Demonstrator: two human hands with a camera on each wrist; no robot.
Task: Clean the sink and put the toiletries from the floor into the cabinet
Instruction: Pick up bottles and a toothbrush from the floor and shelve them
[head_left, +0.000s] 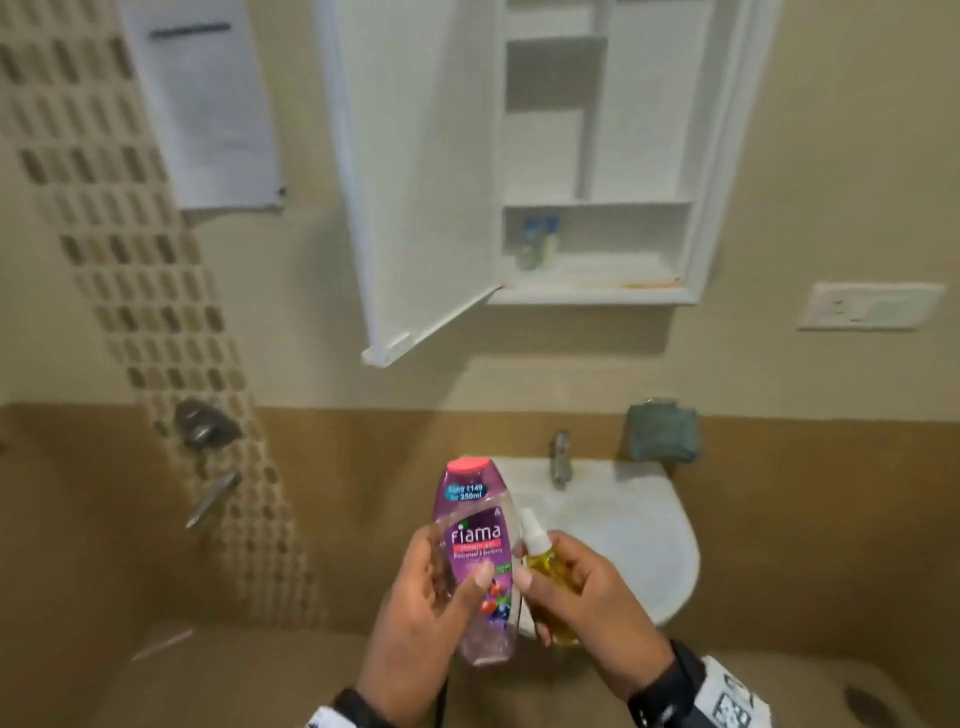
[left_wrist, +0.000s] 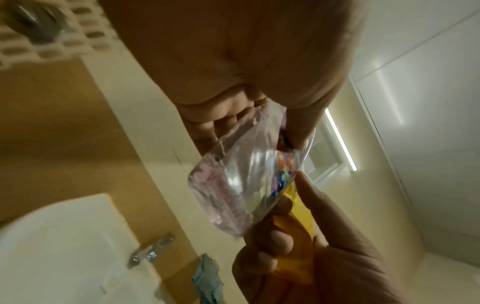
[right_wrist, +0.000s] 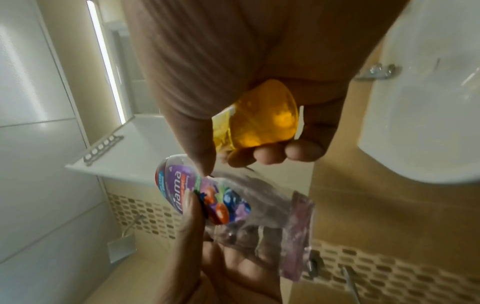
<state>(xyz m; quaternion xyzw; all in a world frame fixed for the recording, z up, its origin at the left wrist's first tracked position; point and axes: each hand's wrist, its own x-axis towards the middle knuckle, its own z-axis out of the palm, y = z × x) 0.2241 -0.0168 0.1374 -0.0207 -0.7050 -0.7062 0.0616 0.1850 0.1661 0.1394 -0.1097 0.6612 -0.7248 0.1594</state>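
While my left hand (head_left: 415, 613) wraps the shower gel bottle (head_left: 475, 551) and my right hand (head_left: 587, 597) clutches the spray bottle (head_left: 540, 561), both above the sink's (head_left: 654, 545) front edge, below the open cabinet (head_left: 597, 244), I'd worry about slippage: the gel bottle's smooth, clear, flattened plastic could slide from my thumb; the spray bottle is small, round and amber.

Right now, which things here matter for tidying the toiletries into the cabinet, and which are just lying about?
Part of the job:
Fiama bottle, held by left hand
yellow spray bottle, held by right hand
open cabinet
sink

Just there:
teal cloth
wall socket
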